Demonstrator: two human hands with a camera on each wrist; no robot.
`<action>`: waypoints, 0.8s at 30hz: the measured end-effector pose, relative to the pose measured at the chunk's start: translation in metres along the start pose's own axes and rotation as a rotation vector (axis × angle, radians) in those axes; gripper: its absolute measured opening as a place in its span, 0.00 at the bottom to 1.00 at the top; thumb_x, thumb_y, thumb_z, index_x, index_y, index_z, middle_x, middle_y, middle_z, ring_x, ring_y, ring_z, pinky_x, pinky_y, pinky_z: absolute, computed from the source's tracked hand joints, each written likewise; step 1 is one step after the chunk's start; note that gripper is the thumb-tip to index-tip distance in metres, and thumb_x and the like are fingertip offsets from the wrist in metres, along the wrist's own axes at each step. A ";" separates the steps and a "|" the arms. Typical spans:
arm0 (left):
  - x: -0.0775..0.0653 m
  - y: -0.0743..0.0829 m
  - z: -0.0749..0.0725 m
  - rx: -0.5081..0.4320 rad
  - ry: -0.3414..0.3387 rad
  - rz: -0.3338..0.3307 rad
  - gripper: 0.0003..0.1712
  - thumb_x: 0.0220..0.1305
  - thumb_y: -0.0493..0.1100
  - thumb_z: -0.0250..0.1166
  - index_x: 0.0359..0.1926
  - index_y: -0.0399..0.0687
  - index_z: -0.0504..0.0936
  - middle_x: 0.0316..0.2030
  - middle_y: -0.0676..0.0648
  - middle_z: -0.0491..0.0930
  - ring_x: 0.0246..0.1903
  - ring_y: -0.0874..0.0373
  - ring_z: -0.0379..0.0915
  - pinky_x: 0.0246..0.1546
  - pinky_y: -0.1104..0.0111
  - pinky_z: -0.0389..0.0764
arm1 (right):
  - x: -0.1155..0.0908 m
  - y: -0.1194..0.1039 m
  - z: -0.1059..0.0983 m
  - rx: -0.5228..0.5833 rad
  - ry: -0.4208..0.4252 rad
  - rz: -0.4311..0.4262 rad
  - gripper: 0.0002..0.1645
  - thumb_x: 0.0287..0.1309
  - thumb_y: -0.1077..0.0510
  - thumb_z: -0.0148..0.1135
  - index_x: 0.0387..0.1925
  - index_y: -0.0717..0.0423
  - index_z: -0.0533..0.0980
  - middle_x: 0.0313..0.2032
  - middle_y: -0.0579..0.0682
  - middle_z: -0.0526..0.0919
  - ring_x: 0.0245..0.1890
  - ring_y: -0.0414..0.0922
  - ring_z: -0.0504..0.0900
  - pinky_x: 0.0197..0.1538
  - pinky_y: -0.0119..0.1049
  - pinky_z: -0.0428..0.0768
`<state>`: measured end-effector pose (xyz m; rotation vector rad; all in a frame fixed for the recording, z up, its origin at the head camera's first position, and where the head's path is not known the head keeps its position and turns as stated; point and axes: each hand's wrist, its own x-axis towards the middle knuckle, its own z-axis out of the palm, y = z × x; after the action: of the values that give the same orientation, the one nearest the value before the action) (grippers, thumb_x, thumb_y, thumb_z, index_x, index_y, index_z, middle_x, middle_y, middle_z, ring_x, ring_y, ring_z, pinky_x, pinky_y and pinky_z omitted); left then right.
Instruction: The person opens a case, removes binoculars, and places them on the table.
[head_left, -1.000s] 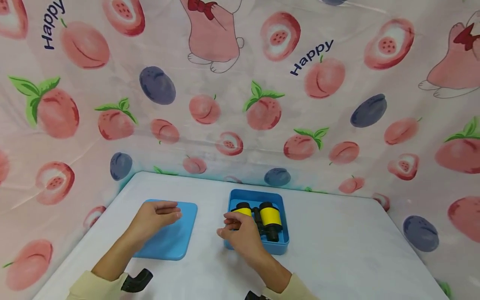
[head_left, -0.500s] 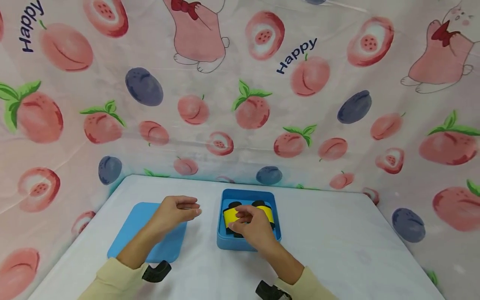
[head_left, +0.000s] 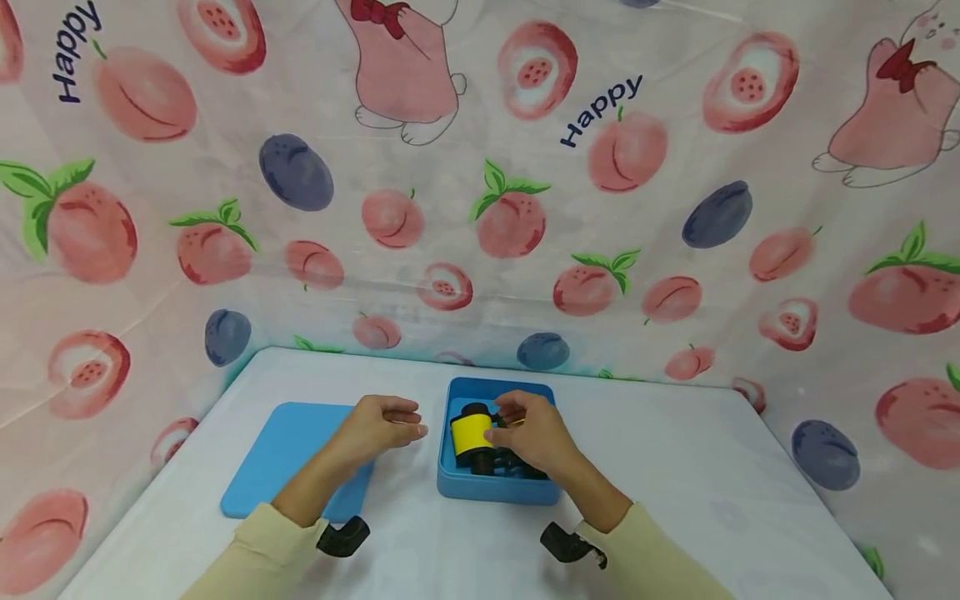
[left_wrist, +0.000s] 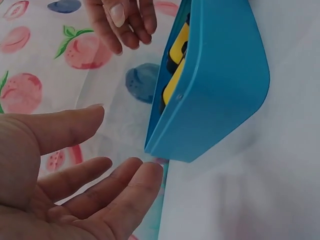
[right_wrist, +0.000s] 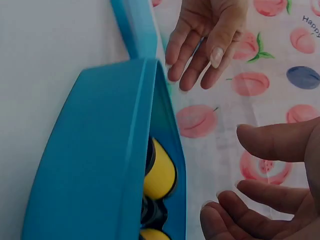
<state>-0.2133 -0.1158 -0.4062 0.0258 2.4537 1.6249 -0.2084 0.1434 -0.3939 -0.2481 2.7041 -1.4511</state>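
Note:
Yellow and black binoculars (head_left: 472, 433) lie in an uncovered blue box (head_left: 498, 492) on the white table. My right hand (head_left: 538, 432) hovers over the right half of the box and hides part of the binoculars. In the right wrist view, that hand's thumb and fingers (right_wrist: 250, 220) are spread apart, holding nothing. Left of the box is my left hand (head_left: 382, 429), above the table and clear of the box wall. Its fingers (left_wrist: 127, 200) are extended and bare in the left wrist view. Beneath the left forearm lies a flat blue lid (head_left: 281, 450), partly covered from sight.
A cloth printed with fruit (head_left: 510, 225) hangs behind and beside the white table (head_left: 660, 483). Each sleeve has a black device at the cuff, one at the left (head_left: 343, 537) and one at the right (head_left: 566, 543).
Both hands have shifted right: the left from over the lid toward the box, the right from the box's left side across the binoculars. Box and lid stay put; the head view has swung slightly.

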 end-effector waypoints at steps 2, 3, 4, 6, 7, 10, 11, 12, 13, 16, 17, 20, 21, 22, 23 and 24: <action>0.003 -0.001 0.004 0.004 -0.007 -0.013 0.30 0.66 0.43 0.74 0.65 0.35 0.79 0.57 0.38 0.85 0.46 0.55 0.87 0.54 0.56 0.88 | 0.003 0.002 -0.002 -0.051 -0.013 -0.017 0.27 0.60 0.60 0.75 0.60 0.59 0.80 0.56 0.60 0.83 0.57 0.57 0.82 0.58 0.50 0.85; 0.004 -0.001 0.006 0.006 -0.014 -0.013 0.30 0.66 0.42 0.74 0.65 0.35 0.79 0.58 0.37 0.84 0.46 0.54 0.87 0.54 0.56 0.88 | 0.004 0.002 -0.003 -0.082 -0.022 -0.026 0.28 0.60 0.60 0.75 0.61 0.59 0.79 0.57 0.60 0.83 0.58 0.58 0.81 0.59 0.52 0.85; 0.005 -0.001 0.008 0.007 -0.019 -0.011 0.30 0.66 0.42 0.73 0.65 0.35 0.79 0.59 0.37 0.84 0.47 0.54 0.87 0.54 0.56 0.88 | 0.005 0.003 -0.004 -0.107 -0.031 -0.031 0.29 0.61 0.59 0.75 0.62 0.58 0.79 0.58 0.59 0.83 0.60 0.59 0.81 0.61 0.54 0.84; 0.007 -0.002 0.013 0.016 -0.029 -0.004 0.30 0.66 0.41 0.73 0.66 0.34 0.78 0.61 0.36 0.83 0.50 0.51 0.87 0.54 0.55 0.88 | 0.007 0.006 -0.004 -0.169 -0.047 -0.054 0.31 0.60 0.59 0.76 0.64 0.58 0.78 0.60 0.59 0.82 0.62 0.59 0.80 0.63 0.56 0.82; 0.008 -0.002 0.016 0.019 -0.034 -0.002 0.30 0.66 0.41 0.73 0.66 0.34 0.78 0.62 0.36 0.82 0.52 0.49 0.86 0.55 0.54 0.87 | 0.008 0.007 -0.005 -0.211 -0.057 -0.077 0.31 0.59 0.58 0.76 0.64 0.58 0.78 0.60 0.59 0.82 0.62 0.60 0.80 0.64 0.57 0.82; 0.009 -0.001 0.024 0.033 -0.052 0.000 0.31 0.65 0.41 0.73 0.67 0.35 0.78 0.65 0.37 0.80 0.60 0.44 0.82 0.57 0.53 0.86 | 0.012 0.011 -0.006 -0.322 -0.090 -0.134 0.35 0.58 0.57 0.78 0.65 0.59 0.77 0.62 0.57 0.81 0.63 0.58 0.80 0.66 0.58 0.80; 0.009 -0.001 0.026 0.041 -0.058 -0.002 0.31 0.65 0.41 0.74 0.67 0.35 0.78 0.65 0.38 0.80 0.62 0.42 0.80 0.58 0.52 0.86 | 0.013 0.012 -0.007 -0.369 -0.104 -0.157 0.36 0.57 0.56 0.78 0.66 0.59 0.77 0.62 0.57 0.81 0.63 0.58 0.80 0.66 0.58 0.80; 0.009 -0.001 0.029 0.047 -0.063 -0.003 0.31 0.65 0.41 0.74 0.67 0.35 0.78 0.66 0.38 0.80 0.63 0.42 0.79 0.58 0.52 0.86 | 0.014 0.013 -0.008 -0.414 -0.119 -0.177 0.37 0.57 0.55 0.79 0.66 0.59 0.76 0.63 0.57 0.80 0.63 0.57 0.79 0.67 0.58 0.79; 0.009 -0.001 0.031 0.058 -0.065 -0.003 0.32 0.65 0.41 0.74 0.67 0.35 0.78 0.66 0.38 0.80 0.64 0.41 0.79 0.59 0.51 0.85 | 0.016 0.014 -0.010 -0.465 -0.135 -0.197 0.38 0.57 0.54 0.79 0.68 0.58 0.75 0.64 0.56 0.79 0.64 0.57 0.78 0.67 0.58 0.79; 0.011 -0.002 0.038 0.094 -0.070 0.010 0.32 0.65 0.40 0.74 0.67 0.35 0.77 0.66 0.37 0.79 0.64 0.40 0.79 0.59 0.50 0.85 | 0.019 0.018 -0.015 -0.635 -0.183 -0.257 0.44 0.57 0.47 0.79 0.71 0.55 0.73 0.69 0.56 0.75 0.68 0.55 0.75 0.69 0.56 0.78; 0.012 -0.002 0.040 0.109 -0.071 0.015 0.32 0.65 0.40 0.74 0.67 0.34 0.77 0.67 0.36 0.79 0.64 0.40 0.79 0.59 0.50 0.84 | 0.020 0.018 -0.017 -0.683 -0.200 -0.278 0.45 0.57 0.45 0.78 0.72 0.54 0.72 0.70 0.56 0.73 0.70 0.55 0.73 0.70 0.56 0.78; 0.013 -0.005 0.046 0.113 -0.078 0.028 0.32 0.66 0.38 0.73 0.68 0.32 0.76 0.67 0.34 0.78 0.64 0.39 0.80 0.59 0.51 0.85 | 0.024 0.021 -0.021 -0.801 -0.238 -0.339 0.50 0.55 0.40 0.78 0.74 0.52 0.70 0.73 0.56 0.70 0.73 0.55 0.69 0.71 0.55 0.76; 0.013 -0.006 0.047 0.104 -0.083 0.028 0.32 0.66 0.37 0.72 0.68 0.31 0.75 0.67 0.33 0.77 0.64 0.39 0.80 0.58 0.52 0.85 | 0.025 0.022 -0.021 -0.821 -0.252 -0.351 0.51 0.55 0.38 0.78 0.75 0.52 0.69 0.74 0.56 0.69 0.74 0.55 0.68 0.71 0.56 0.76; 0.013 -0.007 0.048 0.097 -0.085 0.025 0.32 0.67 0.36 0.72 0.68 0.31 0.75 0.67 0.33 0.77 0.64 0.39 0.80 0.57 0.53 0.86 | 0.026 0.024 -0.021 -0.835 -0.264 -0.357 0.52 0.54 0.37 0.78 0.75 0.52 0.69 0.74 0.56 0.69 0.74 0.55 0.68 0.71 0.56 0.76; 0.012 -0.008 0.049 0.091 -0.087 0.022 0.32 0.67 0.36 0.71 0.69 0.30 0.74 0.68 0.33 0.77 0.64 0.39 0.79 0.56 0.53 0.86 | 0.027 0.026 -0.020 -0.849 -0.276 -0.363 0.53 0.53 0.36 0.78 0.75 0.51 0.69 0.75 0.56 0.68 0.74 0.56 0.68 0.72 0.57 0.76; 0.011 -0.009 0.049 0.083 -0.090 0.020 0.32 0.67 0.35 0.71 0.69 0.29 0.74 0.68 0.32 0.77 0.64 0.39 0.79 0.56 0.54 0.86 | 0.028 0.029 -0.019 -0.867 -0.287 -0.369 0.54 0.52 0.34 0.78 0.75 0.50 0.68 0.75 0.55 0.68 0.75 0.55 0.67 0.72 0.56 0.75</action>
<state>-0.2148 -0.0733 -0.4348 0.1333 2.4583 1.4940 -0.2413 0.1695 -0.4068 -0.9381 2.9291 -0.1358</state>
